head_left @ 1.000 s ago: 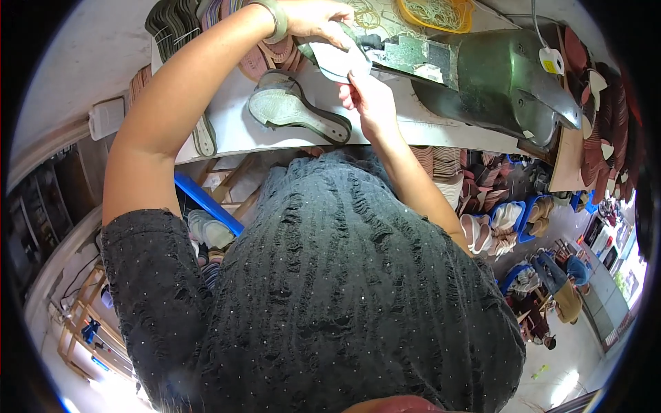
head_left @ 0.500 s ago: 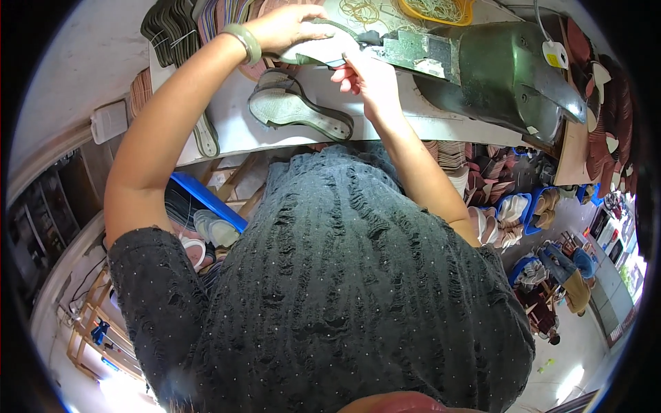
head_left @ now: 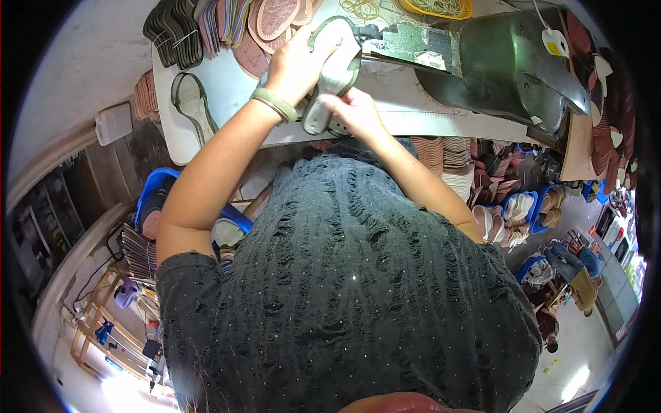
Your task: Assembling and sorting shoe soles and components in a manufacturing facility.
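Observation:
A pale shoe sole with a dark green rim (head_left: 342, 54) is held upright in front of me, near the metal arm of the machine. My left hand (head_left: 297, 67) wraps around its upper side, with the thumb on the pale face. Lower down, my right hand (head_left: 357, 114) pinches its narrow heel end. Part of another sole seems to show behind that heel, mostly hidden by my hands. On the table's left side lies a similar sole (head_left: 193, 103), untouched.
A dark green machine (head_left: 506, 69) takes up the table's right part. Bundled dark soles (head_left: 172, 38) and pinkish insole pieces (head_left: 277, 17) stand at the back left. A yellow basket (head_left: 441, 12) holds thin strips. Blue bins of shoe parts (head_left: 518, 206) are on the floor.
The sole has swung from lying crosswise by the machine to standing lengthwise. My left hand moved right and down; my right hand came down to the heel end.

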Demonstrator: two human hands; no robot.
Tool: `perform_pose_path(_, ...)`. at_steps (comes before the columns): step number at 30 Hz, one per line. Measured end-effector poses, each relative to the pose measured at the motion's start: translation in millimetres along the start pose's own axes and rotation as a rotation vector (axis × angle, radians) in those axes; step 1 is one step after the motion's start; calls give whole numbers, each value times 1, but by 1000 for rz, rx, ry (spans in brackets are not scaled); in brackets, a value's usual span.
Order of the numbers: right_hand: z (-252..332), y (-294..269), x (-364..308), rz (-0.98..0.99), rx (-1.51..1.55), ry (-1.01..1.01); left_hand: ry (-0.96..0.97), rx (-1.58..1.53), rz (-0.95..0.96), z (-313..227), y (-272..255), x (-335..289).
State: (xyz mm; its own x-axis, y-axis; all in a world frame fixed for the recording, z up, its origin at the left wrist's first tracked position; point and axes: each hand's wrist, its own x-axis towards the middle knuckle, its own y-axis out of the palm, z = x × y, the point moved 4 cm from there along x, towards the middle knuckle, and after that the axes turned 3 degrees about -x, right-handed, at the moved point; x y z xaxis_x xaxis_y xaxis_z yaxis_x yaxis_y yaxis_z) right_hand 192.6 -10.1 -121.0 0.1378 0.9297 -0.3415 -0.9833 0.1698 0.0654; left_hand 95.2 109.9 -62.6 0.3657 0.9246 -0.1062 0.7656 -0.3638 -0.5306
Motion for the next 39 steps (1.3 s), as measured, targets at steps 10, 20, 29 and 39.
perform_pose_path(10,4,-14,13,-5,137,-6,-32,195,-244,5,-7,14)
perform_pose_path(20,21,59,7,364,-608,-472,62,-321,-337,50,-34,-89)
perform_pose_path(29,-29,30,1,215,-1196,-481,-334,546,-464,188,-142,-101)
perform_pose_path(39,-1,23,12,186,-975,-402,-220,-211,-622,150,-92,-131)
